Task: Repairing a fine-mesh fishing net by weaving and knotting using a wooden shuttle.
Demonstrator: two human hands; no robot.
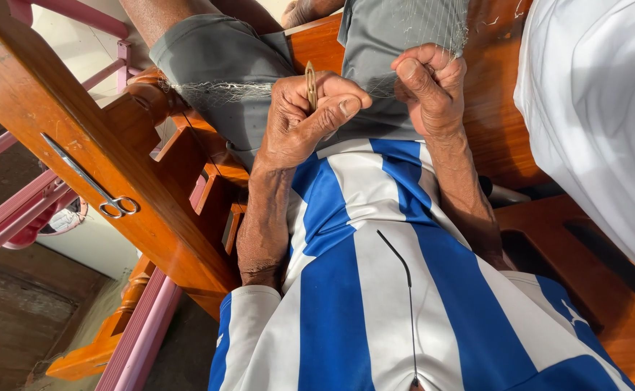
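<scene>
Left hand (299,119) pinching netting needle (310,85); right hand (427,87) just beside needle, grip fisted on fine net (404,32). Scissors (89,179) well left of needle, on wooden armrest (57,108).

Net needle (310,85) mostly hidden in the left hand (304,119) — fine net (419,29) cut off above.

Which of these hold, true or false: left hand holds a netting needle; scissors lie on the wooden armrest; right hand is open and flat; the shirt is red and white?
1. The left hand holds a slim netting needle. True.
2. Scissors lie on the wooden armrest. True.
3. The right hand is open and flat. False: it is clenched on the fine net.
4. The shirt is red and white. False: blue and white stripes.
</scene>
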